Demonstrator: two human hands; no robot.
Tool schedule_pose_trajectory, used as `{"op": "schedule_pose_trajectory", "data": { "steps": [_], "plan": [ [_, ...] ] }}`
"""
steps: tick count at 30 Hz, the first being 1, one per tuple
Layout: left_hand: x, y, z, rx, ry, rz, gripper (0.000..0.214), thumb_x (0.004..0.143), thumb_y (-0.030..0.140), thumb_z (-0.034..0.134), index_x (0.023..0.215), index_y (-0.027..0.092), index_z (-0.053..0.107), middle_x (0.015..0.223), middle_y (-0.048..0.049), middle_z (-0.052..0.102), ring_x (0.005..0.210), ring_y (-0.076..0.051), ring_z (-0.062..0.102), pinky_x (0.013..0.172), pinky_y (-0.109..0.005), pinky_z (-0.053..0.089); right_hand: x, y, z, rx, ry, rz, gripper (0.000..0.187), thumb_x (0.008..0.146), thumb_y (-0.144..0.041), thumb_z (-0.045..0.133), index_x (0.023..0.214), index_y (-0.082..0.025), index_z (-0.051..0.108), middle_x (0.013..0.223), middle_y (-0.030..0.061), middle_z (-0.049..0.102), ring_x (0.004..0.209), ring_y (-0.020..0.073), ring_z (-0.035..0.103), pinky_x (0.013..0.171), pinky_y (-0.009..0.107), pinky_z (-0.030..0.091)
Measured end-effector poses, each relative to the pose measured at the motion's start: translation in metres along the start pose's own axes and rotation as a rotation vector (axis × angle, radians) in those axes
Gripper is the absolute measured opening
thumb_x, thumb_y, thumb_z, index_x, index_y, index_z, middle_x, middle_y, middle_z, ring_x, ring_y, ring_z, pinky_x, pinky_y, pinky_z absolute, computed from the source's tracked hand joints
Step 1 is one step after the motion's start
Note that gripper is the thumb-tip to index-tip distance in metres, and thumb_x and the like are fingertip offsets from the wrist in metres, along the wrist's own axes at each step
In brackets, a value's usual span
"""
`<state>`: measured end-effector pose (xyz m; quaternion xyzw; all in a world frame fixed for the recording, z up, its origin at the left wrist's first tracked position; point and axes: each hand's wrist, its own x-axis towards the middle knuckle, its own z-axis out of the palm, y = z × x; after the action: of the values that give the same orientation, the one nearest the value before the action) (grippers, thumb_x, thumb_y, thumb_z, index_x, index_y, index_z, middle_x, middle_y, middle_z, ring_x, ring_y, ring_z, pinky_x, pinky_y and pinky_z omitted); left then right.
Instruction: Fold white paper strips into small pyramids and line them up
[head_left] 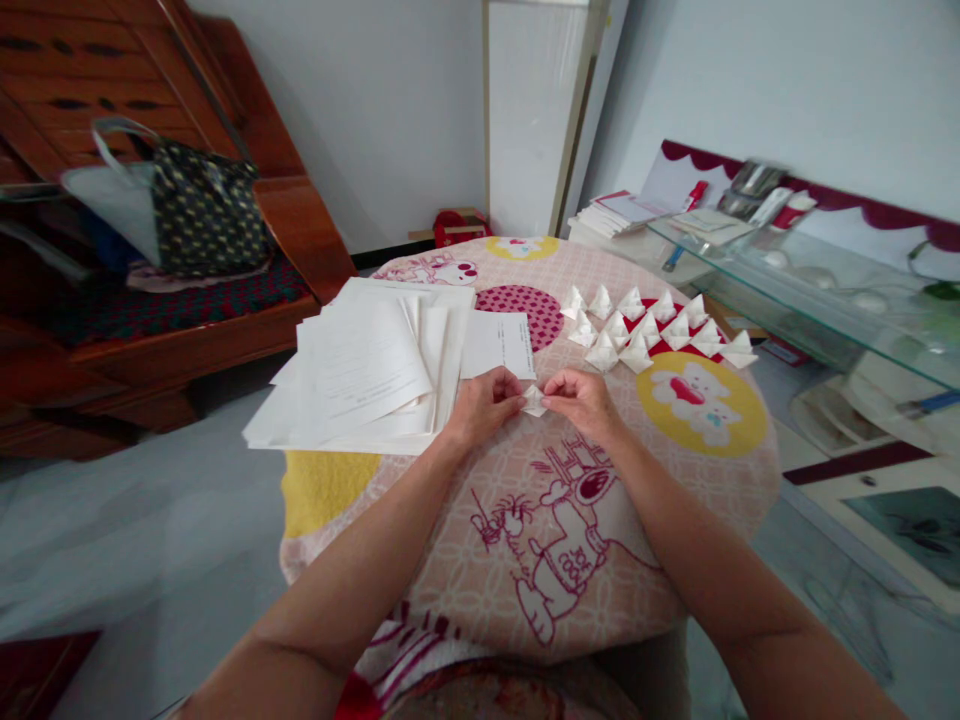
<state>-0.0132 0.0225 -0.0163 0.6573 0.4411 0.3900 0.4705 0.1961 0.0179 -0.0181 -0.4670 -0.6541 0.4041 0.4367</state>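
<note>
A small folded paper piece [534, 401] is pinched between my two hands, low over the round table's patterned cloth [465, 560]. My left hand [489, 405] grips its left side with thumb and fingers together. On the opposite side my right hand [583, 400] holds the other edge the same way. Just beyond my hands lies a printed sheet [496, 343]. To the left of it is a loose stack of white paper [360, 370]. Several folded paper boats [637, 325], pale and pointed, stand in rows at the far right of the table.
A glass shelf unit [825, 310] with papers and a metal container stands close on the right. At the left, a wooden bench [300, 225] carries a dark patterned bag [206, 210]. Something red [454, 228] sits on the floor behind the table.
</note>
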Motion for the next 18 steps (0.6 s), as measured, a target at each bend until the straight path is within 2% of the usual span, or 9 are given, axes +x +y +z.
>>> {"op": "schedule_pose_trajectory", "data": {
  "steps": [3,6,9,13,18],
  "plan": [
    [-0.001,0.001,0.0,0.229,-0.024,0.059,0.005,0.079,0.019,0.068,0.083,0.016,0.069,0.074,0.0001,0.07,0.066,-0.013,0.061,0.064,-0.025,0.044,0.0,0.001,0.0,-0.138,-0.01,-0.08,0.003,0.076,-0.019,0.074,0.079,-0.019,0.073,0.076,0.0016,0.072,0.068,0.0159,0.064,0.065,0.028,0.05],
    [-0.001,0.004,-0.001,0.399,-0.078,0.1,0.01,0.081,0.018,0.067,0.088,0.017,0.075,0.073,0.0002,0.07,0.065,-0.013,0.058,0.066,-0.026,0.043,0.0,0.0,0.0,-0.277,-0.045,-0.194,0.011,0.076,-0.009,0.072,0.076,-0.019,0.075,0.083,0.0036,0.073,0.077,0.0174,0.067,0.073,0.03,0.052],
    [-0.001,0.006,0.001,0.533,-0.063,0.128,0.017,0.078,0.016,0.07,0.093,0.019,0.077,0.077,-0.0008,0.07,0.069,-0.015,0.06,0.071,-0.027,0.045,0.001,0.0,0.0,-0.394,-0.095,-0.267,0.017,0.077,-0.003,0.07,0.077,-0.018,0.076,0.085,0.0046,0.072,0.081,0.0178,0.067,0.075,0.03,0.051],
    [-0.001,0.005,0.004,0.646,-0.013,0.101,0.02,0.075,0.015,0.073,0.095,0.018,0.078,0.09,-0.0041,0.071,0.078,-0.018,0.064,0.079,-0.03,0.05,0.002,0.004,0.0,-0.534,-0.129,-0.318,0.016,0.081,-0.003,0.07,0.078,-0.017,0.076,0.084,0.0046,0.069,0.082,0.0181,0.064,0.076,0.031,0.049],
    [0.001,0.006,0.01,0.76,-0.013,0.053,0.022,0.079,0.017,0.07,0.1,0.017,0.077,0.097,-0.0076,0.072,0.088,-0.022,0.067,0.084,-0.033,0.053,0.003,0.006,0.002,-0.652,-0.157,-0.333,0.016,0.082,-0.007,0.074,0.07,-0.017,0.071,0.079,0.0044,0.064,0.081,0.0191,0.061,0.075,0.031,0.047]
  ]
}}
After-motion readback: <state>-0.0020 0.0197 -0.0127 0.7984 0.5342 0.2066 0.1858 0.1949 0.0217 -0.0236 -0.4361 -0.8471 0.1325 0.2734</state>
